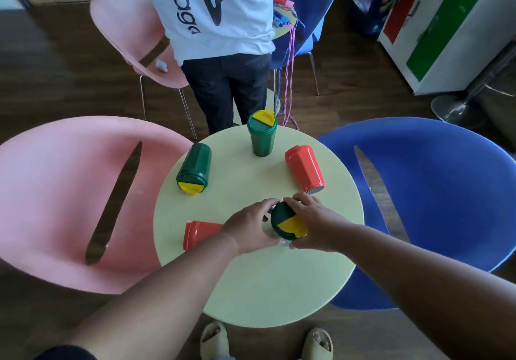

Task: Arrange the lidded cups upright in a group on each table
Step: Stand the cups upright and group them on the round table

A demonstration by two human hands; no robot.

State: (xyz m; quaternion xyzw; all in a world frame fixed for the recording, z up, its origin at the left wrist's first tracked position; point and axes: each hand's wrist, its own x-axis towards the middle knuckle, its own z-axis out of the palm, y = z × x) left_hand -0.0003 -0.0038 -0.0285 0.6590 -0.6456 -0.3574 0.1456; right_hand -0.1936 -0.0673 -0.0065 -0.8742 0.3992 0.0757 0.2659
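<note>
On the round pale-green table a green cup with a green-and-yellow lid stands upright between both my hands. My left hand curls round its left side and my right hand grips the lid's right edge. A second green lidded cup stands upright at the far edge. Another green cup lies on its side at the left. One red cup lies on its side at the right, and another red cup lies partly hidden under my left wrist.
A pink chair flanks the table on the left and a blue chair on the right. A person in a white shirt stands just beyond the table. Behind them are another pink chair, a blue chair and skipping ropes.
</note>
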